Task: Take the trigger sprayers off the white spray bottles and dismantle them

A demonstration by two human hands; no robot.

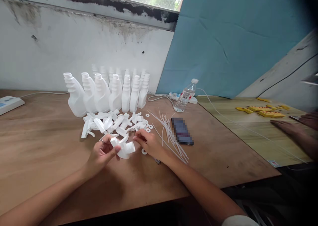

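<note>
My left hand (101, 153) is closed around a white trigger spray head (123, 147), held just above the wooden table (49, 143). My right hand (146, 142) hovers right beside the head with its fingertips pinched together near the cap; whether they hold a small washer is too small to tell. Behind the hands lies a heap of loose white spray heads (111, 122). Small white ring washers (148, 126) are scattered to its right, one (144, 151) just under my right hand. Thin white dip tubes (169, 130) lie fanned out on the right.
Several empty white plastic bottles (109, 91) stand in rows by the wall. A phone (182, 130), a clear water bottle (185, 96) and a power strip (184, 96) lie right of them. Another person's hands (295, 126) rest by yellow parts (263, 110) at far right. A white device (8, 103) sits far left.
</note>
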